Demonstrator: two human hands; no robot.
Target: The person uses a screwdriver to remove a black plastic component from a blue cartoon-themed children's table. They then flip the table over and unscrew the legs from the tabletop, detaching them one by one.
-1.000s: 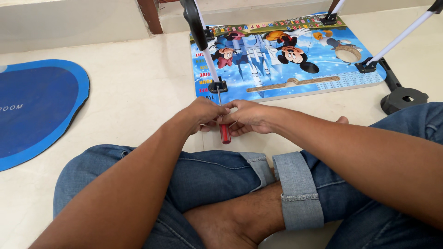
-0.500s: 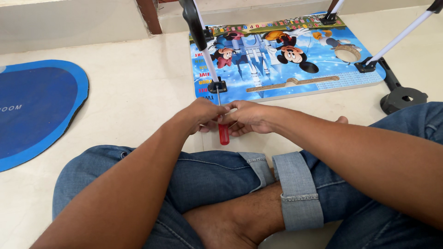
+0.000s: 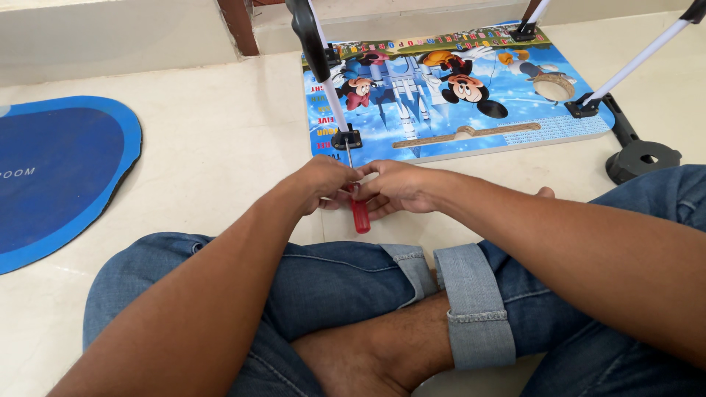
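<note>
Head view, looking down over crossed legs in denim: the left hand (image 3: 323, 180) and the right hand (image 3: 393, 187) meet fingertip to fingertip, both pinched around a screwdriver (image 3: 359, 213), its glossy red plastic handle poking out beneath the fingers and its thin metal shaft rising just above them. That shaft points at a small black bracket (image 3: 346, 138) just beyond the hands, fixed on the glossy cartoon-printed board (image 3: 441, 110) lying flat on the smooth cream floor (image 3: 213, 154).
</note>
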